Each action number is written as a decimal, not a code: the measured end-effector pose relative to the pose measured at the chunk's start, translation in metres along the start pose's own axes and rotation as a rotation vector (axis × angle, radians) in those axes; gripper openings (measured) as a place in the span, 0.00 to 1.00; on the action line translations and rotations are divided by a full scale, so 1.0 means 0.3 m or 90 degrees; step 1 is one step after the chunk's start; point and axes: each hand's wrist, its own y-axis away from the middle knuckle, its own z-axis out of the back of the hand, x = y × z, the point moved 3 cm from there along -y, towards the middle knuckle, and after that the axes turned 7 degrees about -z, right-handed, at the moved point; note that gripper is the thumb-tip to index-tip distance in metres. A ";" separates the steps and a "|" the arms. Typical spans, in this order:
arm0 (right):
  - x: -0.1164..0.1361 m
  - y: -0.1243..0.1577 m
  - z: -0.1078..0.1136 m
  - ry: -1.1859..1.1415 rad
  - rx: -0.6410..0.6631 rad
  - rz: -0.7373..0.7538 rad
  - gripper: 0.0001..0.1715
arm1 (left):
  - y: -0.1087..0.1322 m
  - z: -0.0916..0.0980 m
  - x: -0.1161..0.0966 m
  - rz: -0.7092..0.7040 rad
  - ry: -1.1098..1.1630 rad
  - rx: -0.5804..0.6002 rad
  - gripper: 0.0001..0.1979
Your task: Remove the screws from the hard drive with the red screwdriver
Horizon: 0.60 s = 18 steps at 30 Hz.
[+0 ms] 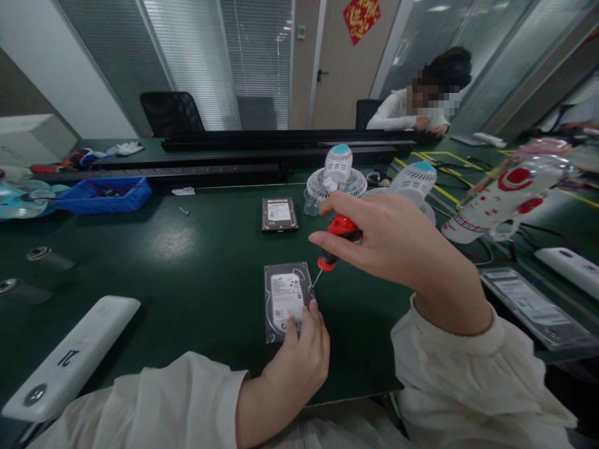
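A silver hard drive (286, 293) with a white label lies on the green table in front of me. My left hand (304, 349) holds its lower right part, fingertips on the top and right edge. In my right hand (379, 240) is a screwdriver (327, 257) with a red and black handle, gripped between thumb and fingers. The screwdriver leans, and its shaft meets the drive's right edge, near a screw position; I cannot make out the screw. Behind lies a second hard drive (279, 214), touched by neither hand.
Small white fans (337, 165) stand behind my right hand. A blue tray (107, 194) sits back left, a white numbered device (75, 355) front left. To the right are a clear bottle (512, 187) and a flat labelled case (533, 302). A person (421, 100) sits across the table.
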 end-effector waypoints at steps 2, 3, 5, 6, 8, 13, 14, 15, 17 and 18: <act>-0.003 0.000 0.001 -0.024 0.009 0.013 0.24 | 0.000 0.004 0.002 0.001 0.000 -0.003 0.21; -0.002 -0.001 0.002 -0.047 0.017 0.028 0.21 | 0.000 0.006 0.003 0.002 -0.001 -0.004 0.21; 0.002 -0.001 0.003 -0.088 0.038 0.059 0.18 | 0.000 0.008 0.003 0.001 -0.002 -0.005 0.21; 0.005 -0.001 0.003 -0.096 0.044 0.066 0.18 | 0.001 0.008 0.003 0.000 -0.002 -0.005 0.21; 0.006 -0.004 0.000 -0.074 0.047 0.049 0.18 | 0.001 0.007 0.001 0.000 0.001 -0.005 0.21; -0.004 -0.004 -0.002 0.000 0.004 0.008 0.25 | 0.002 -0.002 -0.004 0.002 0.003 -0.007 0.21; -0.005 -0.003 -0.001 -0.021 0.005 0.024 0.22 | 0.003 -0.003 -0.005 0.003 0.001 -0.010 0.22; -0.005 -0.001 0.000 -0.047 0.008 0.045 0.20 | 0.004 -0.004 -0.006 0.002 -0.001 -0.015 0.22; -0.002 0.002 0.002 -0.090 0.020 0.082 0.19 | 0.005 -0.004 -0.008 0.006 -0.005 -0.021 0.22; 0.000 0.003 0.002 -0.097 0.026 0.087 0.19 | 0.004 -0.004 -0.008 0.007 -0.006 -0.023 0.22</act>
